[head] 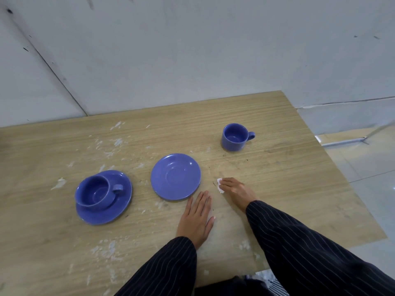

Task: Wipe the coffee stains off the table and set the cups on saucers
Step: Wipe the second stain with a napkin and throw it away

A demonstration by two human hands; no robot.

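Nearest, the left hand lies flat and empty on the counter. Just beyond, the right hand presses a white tissue down with its fingers; short firm strokes should lift the specks. Left sits the empty saucer; farther off, the loose cup.

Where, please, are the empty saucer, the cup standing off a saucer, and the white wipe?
empty saucer (175,176): head view, on its centre well.
cup off a saucer (233,138): head view, on its outer wall.
white wipe (219,184): head view, on the part showing beside the right hand's fingers.
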